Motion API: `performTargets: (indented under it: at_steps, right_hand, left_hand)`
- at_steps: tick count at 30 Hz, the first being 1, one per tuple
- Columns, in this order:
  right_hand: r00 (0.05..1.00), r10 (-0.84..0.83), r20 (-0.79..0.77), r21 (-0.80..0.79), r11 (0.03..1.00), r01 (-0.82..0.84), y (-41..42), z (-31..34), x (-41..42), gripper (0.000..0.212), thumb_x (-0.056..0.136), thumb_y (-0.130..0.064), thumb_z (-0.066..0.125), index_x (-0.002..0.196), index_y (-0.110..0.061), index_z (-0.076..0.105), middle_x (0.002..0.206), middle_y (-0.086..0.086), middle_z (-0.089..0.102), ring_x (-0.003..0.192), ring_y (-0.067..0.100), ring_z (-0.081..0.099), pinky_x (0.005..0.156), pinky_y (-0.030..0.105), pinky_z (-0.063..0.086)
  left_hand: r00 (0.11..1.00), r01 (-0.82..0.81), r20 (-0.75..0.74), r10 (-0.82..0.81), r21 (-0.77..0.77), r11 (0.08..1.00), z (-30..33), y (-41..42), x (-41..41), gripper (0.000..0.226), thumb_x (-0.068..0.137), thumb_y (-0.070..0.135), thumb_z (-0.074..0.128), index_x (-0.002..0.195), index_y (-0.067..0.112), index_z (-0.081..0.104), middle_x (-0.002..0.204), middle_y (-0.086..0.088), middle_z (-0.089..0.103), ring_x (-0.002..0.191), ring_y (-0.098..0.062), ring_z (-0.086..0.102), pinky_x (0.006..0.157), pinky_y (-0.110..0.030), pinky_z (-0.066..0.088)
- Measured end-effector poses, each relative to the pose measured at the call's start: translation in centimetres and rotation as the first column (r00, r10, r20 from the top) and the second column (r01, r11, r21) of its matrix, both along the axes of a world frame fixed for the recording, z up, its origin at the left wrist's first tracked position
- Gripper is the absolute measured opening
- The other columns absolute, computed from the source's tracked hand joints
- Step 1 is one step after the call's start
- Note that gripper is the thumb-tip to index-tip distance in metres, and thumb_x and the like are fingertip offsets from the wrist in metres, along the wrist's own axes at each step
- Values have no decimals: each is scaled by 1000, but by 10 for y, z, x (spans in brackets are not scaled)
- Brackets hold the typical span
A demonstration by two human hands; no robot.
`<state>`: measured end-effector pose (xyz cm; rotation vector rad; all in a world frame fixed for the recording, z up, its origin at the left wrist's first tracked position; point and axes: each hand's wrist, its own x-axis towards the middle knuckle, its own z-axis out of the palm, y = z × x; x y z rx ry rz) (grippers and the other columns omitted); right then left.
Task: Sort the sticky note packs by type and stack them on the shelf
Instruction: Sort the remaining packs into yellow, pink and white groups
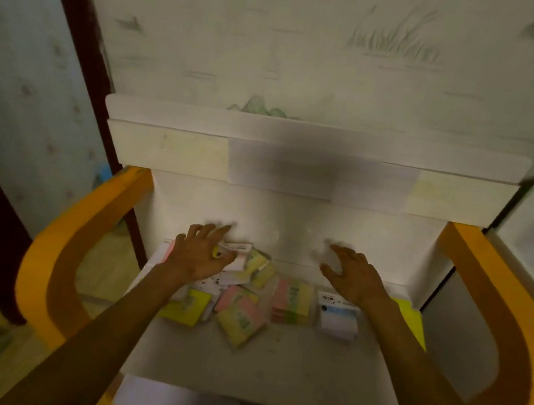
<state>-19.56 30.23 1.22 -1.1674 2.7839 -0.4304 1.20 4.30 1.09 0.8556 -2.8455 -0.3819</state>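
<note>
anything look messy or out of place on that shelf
Yes: the sticky note packs lie in a loose, overlapping heap at mixed angles under the left hand, types mixed. The white pack lies apart, squarer.

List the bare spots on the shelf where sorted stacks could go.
Free: the front strip of the shelf between the packs and its near edge, and the back strip along the rear wall between the left hand and right hand. Crowded: the loose pile of packs centre-left. The white pack and yellow pack take the right.
</note>
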Motion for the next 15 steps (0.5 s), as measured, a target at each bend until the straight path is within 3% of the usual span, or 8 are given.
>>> performTargets:
  at_steps: [6,15]
  right_hand:
    - [999,54,5,-14,998,-54,-51,-5,32,61,95,-52,41,148,-24,28,150,5,38,133,27,36,106,40,37]
    - [994,103,22,1,995,-103,-103,-20,71,59,97,-48,41,148,-23,28,150,3,37,133,26,36,106,40,36]
  left_hand:
    - [996,-79,39,80,-34,996,-7,-45,37,71,87,67,39,149,38,17,156,2,23,141,-24,18,110,-50,24]
    - [984,-164,86,155,118,979,-38,-73,73,79,84,62,52,148,26,23,146,-8,36,134,-32,30,105,-44,34]
